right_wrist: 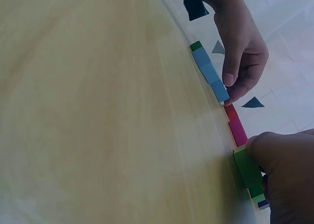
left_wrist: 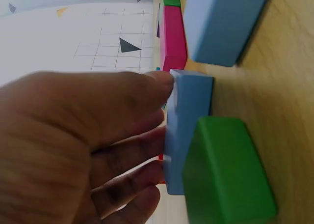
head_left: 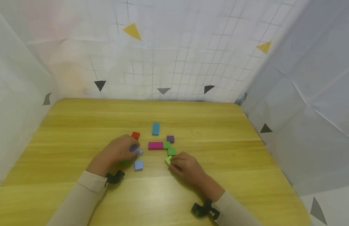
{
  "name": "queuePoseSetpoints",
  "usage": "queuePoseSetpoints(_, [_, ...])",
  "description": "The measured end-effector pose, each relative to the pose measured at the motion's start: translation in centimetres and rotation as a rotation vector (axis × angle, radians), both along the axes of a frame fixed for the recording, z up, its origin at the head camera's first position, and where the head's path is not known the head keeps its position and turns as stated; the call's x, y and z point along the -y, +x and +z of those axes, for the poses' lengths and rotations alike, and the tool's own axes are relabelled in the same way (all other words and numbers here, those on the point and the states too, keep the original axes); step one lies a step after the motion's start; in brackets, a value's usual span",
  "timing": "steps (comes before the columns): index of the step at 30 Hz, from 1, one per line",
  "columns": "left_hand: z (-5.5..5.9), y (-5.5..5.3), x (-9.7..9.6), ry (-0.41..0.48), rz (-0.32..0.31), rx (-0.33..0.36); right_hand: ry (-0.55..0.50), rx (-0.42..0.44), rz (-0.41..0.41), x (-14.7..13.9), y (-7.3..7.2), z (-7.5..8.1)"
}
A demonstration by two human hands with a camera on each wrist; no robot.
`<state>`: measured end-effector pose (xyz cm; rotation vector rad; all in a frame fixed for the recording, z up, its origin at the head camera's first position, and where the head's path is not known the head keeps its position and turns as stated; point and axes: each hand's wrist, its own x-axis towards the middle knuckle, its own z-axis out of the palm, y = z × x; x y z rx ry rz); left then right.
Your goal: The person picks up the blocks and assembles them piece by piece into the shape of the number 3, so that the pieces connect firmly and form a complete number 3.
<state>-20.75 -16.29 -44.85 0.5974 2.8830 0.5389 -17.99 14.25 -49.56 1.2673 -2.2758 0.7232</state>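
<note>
The left hand (head_left: 120, 150) holds a light blue block (left_wrist: 194, 101) at its top, thumb on one end and fingers along the far side. Close beside that block stands a green block (left_wrist: 228, 170), mostly hidden under the hand in the head view. Just nearer the person lies a second light blue block (head_left: 139, 165). A red block (head_left: 135, 135) sits beyond the left fingertips. Between thumb and fingers, the right hand (head_left: 188, 168) pinches a light green block (head_left: 168, 160) on the table. Right beyond it is a green block (head_left: 171, 152).
A magenta block (head_left: 155, 145) touches another green block (head_left: 166, 145) in the middle of the wooden table (head_left: 219, 131). Farther back lie a purple block (head_left: 170, 138) and a bright blue block (head_left: 155, 129). Patterned white sheets (head_left: 174, 56) hang behind the table and along its sides.
</note>
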Motion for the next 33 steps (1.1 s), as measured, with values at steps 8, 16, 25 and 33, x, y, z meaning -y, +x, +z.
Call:
queuePoseSetpoints(8, [0.4, 0.2, -0.3, -0.023, 0.012, 0.015, -0.003, -0.006, 0.006, 0.1, 0.0, 0.0])
queuePoseSetpoints(16, [0.7, 0.6, 0.2, 0.029, -0.014, 0.055, 0.013, 0.013, -0.003, 0.0, 0.2, 0.2])
queuePoseSetpoints(25, [0.8, 0.3, 0.7, 0.075, 0.029, 0.191, 0.002, 0.002, 0.002, 0.0, 0.1, 0.1])
queuePoseSetpoints(33, [0.3, 0.2, 0.6, 0.04, 0.0, 0.135, 0.011, 0.019, -0.003, 0.1, 0.2, 0.2])
